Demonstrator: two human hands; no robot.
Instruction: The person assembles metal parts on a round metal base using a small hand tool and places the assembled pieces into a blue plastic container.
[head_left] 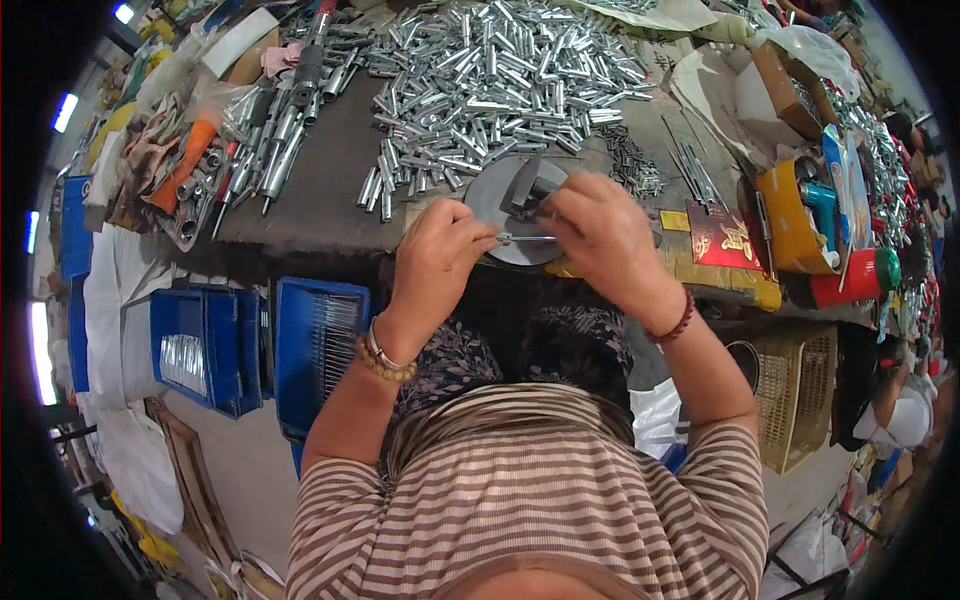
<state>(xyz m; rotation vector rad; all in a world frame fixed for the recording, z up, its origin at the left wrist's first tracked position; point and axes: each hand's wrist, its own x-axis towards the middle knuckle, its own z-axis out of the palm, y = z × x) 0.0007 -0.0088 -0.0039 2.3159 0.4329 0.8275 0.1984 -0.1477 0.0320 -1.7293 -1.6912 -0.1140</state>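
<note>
Over a dark, cluttered bench (340, 165), the left hand (435, 258) pinches one end of a thin metal rod (530, 238) in front of a round grey plate (487, 195), while the blurred right hand (605, 238) has its fingers drawn together at the other end, though I cannot tell whether they grip it. On the plate stands a dark metal block (524, 188); beyond spreads a heap of silvery tubes (500, 95), with small dark pieces (635, 165) to its right.
</note>
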